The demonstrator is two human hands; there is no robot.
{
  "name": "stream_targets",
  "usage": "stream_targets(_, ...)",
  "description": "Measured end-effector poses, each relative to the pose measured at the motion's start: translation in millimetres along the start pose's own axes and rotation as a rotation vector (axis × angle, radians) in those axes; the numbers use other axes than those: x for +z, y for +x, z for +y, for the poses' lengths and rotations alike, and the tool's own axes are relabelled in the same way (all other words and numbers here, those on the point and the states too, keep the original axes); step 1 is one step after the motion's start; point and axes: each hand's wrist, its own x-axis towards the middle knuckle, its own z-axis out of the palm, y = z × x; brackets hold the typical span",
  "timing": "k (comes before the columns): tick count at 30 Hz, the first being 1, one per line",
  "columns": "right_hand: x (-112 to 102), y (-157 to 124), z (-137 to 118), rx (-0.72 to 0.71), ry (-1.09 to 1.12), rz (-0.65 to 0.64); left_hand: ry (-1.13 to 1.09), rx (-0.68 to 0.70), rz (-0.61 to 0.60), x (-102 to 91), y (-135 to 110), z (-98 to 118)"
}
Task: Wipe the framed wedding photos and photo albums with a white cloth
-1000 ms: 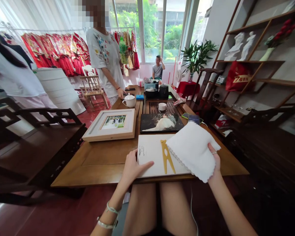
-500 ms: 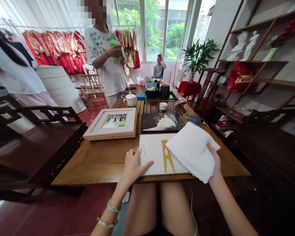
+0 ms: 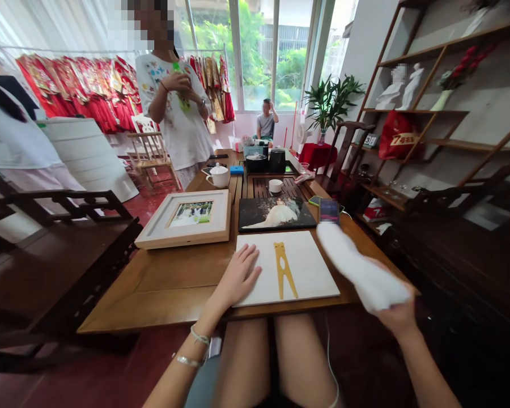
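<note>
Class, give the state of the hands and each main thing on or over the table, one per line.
White cloth: bunched, blurred
Right hand: gripping the cloth
White board: lying flat
Left hand: open on the board
Yellow forked piece: lying on the board
Framed photo: face up
Black photo panel: face up
Teapot: lid on
Cup: upright
Phone: face up

Bright window (image 3: 257, 51), motion-blurred cloth (image 3: 359, 269)

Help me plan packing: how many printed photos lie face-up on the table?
2: a framed photo on the left, and a dark photo panel to its right, beyond the white board. The board's underside is hidden, so another may be there.
</note>
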Motion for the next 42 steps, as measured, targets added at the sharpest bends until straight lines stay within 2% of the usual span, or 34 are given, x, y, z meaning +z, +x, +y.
stream_targets(1, 4.9, -2.4, 2.3, -0.078, -0.089, -0.160, 0.000, -0.009, -0.001, 0.1, -0.6, 0.0)
stream_targets(4, 25.8, -2.9, 14.1, -0.460, -0.436, -0.573, -0.009, -0.032, -0.020, -0.3, -2.1, 0.5)
stream_targets(6, 40.5, -0.3, 21.8, -0.600, -0.625, -0.673, -0.017, -0.040, -0.037, 0.2, -2.4, 0.8)
stream_targets(10, 56.2, 6.4, 28.5, -0.603, -0.789, -0.696, -0.001, -0.061, -0.014, 3.5, -2.5, 1.3)
stream_targets(16, 52.2, 30.6, 28.4, -0.598, -0.740, -0.783, 0.012, -0.053, -0.046, 1.0, -1.6, 0.0)
stream_targets(20, 62.3, 47.2, 35.8, -0.632, -0.730, -0.734, -0.003, -0.052, -0.038, -0.6, -1.6, -1.1)
stream_targets(25, 77.3, 42.9, 49.3, -0.646, -0.740, -0.686, 0.009, -0.039, 0.000, 2.2, -2.9, -1.2)
stream_targets(29, 75.8, 41.1, 48.8, -0.637, -0.738, -0.692, 0.014, -0.045, -0.011, 2.1, -2.8, -0.5)
stream_targets(32, 73.0, 50.2, 41.8, -0.617, -0.740, -0.719, 0.026, -0.055, -0.026, 1.5, -2.7, 0.1)
stream_targets(37, 82.9, 72.5, 32.2, -0.696, -0.763, -0.522, 0.034, -0.057, -0.036, 1.2, -3.0, 0.5)
stream_targets(38, 87.0, 75.7, 32.4, -0.713, -0.789, -0.519, 0.032, -0.057, -0.035, 1.2, -3.0, 0.5)
stream_targets(40, 95.3, 79.6, 35.3, -0.691, -0.859, -0.599, 0.028, -0.059, -0.030, 0.9, -2.9, 0.6)
stream_targets(42, 100.6, 80.0, 40.1, -0.605, -0.907, -0.724, 0.027, -0.059, -0.023, 0.8, -2.7, 0.7)
